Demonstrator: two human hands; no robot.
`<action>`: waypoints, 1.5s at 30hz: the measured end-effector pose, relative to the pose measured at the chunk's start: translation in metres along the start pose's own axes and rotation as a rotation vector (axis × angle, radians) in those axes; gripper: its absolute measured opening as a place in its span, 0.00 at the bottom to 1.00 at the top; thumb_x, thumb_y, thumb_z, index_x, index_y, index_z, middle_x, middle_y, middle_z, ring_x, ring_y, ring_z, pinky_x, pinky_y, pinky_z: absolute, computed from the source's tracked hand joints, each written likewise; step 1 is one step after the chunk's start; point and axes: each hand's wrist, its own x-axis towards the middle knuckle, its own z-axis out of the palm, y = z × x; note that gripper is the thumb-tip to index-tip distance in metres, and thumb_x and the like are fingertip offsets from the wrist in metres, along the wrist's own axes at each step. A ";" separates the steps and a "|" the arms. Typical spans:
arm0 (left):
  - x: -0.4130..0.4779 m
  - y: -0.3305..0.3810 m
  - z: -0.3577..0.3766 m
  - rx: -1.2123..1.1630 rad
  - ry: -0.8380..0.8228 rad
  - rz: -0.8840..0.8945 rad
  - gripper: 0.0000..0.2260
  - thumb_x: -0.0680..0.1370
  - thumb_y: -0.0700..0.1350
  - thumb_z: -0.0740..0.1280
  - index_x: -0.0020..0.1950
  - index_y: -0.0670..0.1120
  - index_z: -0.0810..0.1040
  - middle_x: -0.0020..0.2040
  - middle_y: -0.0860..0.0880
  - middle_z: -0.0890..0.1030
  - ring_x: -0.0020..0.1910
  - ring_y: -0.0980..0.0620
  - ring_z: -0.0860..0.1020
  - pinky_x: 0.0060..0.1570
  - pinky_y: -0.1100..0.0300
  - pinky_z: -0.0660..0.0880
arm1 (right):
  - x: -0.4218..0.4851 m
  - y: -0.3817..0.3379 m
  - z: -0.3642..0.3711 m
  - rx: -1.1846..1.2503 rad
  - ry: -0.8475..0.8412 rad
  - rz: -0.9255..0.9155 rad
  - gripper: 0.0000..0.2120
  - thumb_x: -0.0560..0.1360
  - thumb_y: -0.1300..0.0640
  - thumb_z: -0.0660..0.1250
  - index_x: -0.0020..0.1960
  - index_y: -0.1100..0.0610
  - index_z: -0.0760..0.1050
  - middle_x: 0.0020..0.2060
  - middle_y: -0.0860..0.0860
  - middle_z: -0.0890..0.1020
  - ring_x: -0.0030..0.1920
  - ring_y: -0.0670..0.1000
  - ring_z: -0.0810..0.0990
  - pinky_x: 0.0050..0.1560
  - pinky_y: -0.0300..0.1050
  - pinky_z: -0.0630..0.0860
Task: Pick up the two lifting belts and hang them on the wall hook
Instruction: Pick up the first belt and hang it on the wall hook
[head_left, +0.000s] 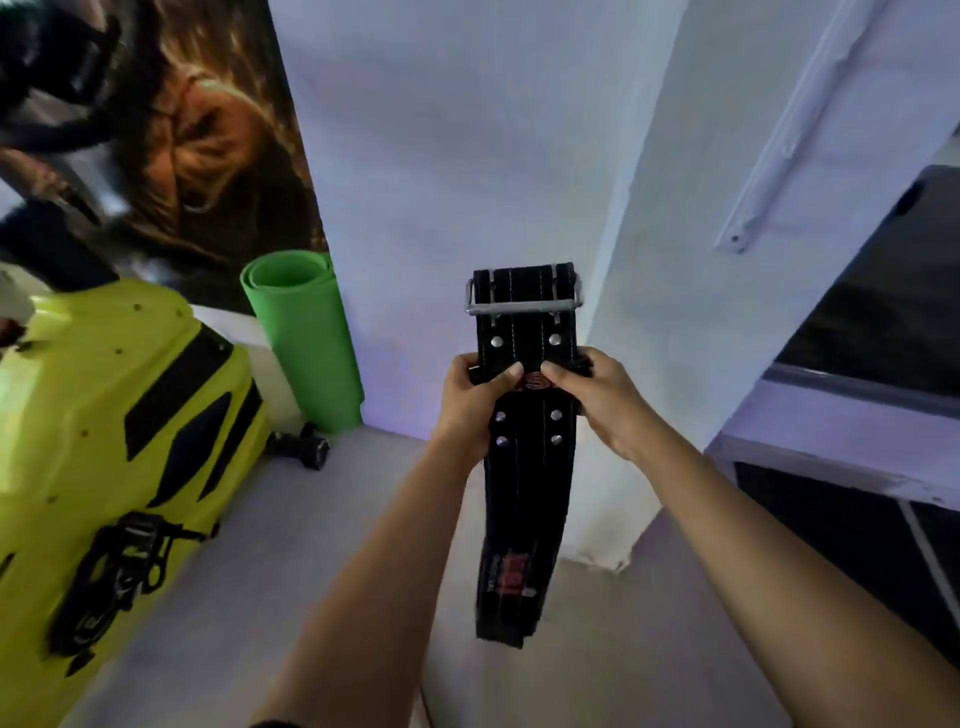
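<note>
A black lifting belt (525, 467) with silver rivets and a metal buckle (524, 300) at its top hangs upright in front of a white wall corner. My left hand (475, 397) grips its left edge just below the buckle. My right hand (589, 392) grips the right edge at the same height, thumbs nearly meeting on the front. The belt's free end with a red logo dangles toward the floor. A dark strap-like shape (62, 73) hangs at the top left on the poster; whether it is the second belt or a hook is unclear.
A yellow-green machine housing (109, 415) with black straps fills the left. A rolled green mat (306, 343) leans against the wall beside a small dark dumbbell (304, 447). A poster (208, 145) covers the left wall. A white rail (795, 124) and dark window (878, 312) are at the right.
</note>
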 end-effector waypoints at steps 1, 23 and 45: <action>-0.007 0.019 0.015 0.024 -0.030 0.035 0.10 0.73 0.35 0.69 0.49 0.44 0.70 0.46 0.43 0.79 0.43 0.44 0.80 0.50 0.45 0.79 | -0.011 -0.017 -0.009 0.013 0.014 -0.027 0.13 0.71 0.55 0.70 0.55 0.56 0.76 0.51 0.55 0.83 0.54 0.55 0.82 0.60 0.54 0.77; -0.100 0.168 0.204 0.101 -0.479 0.447 0.09 0.71 0.36 0.71 0.51 0.39 0.81 0.48 0.41 0.84 0.49 0.43 0.83 0.51 0.53 0.80 | -0.134 -0.261 -0.150 0.339 0.415 -0.568 0.03 0.70 0.59 0.72 0.40 0.53 0.78 0.38 0.49 0.81 0.46 0.52 0.77 0.49 0.51 0.75; -0.123 0.061 0.193 0.305 -0.664 0.247 0.07 0.71 0.37 0.71 0.48 0.43 0.81 0.46 0.45 0.85 0.48 0.45 0.83 0.47 0.58 0.80 | -0.177 -0.294 -0.184 0.317 0.526 -0.608 0.14 0.70 0.61 0.71 0.32 0.54 0.68 0.34 0.49 0.75 0.37 0.47 0.73 0.31 0.40 0.67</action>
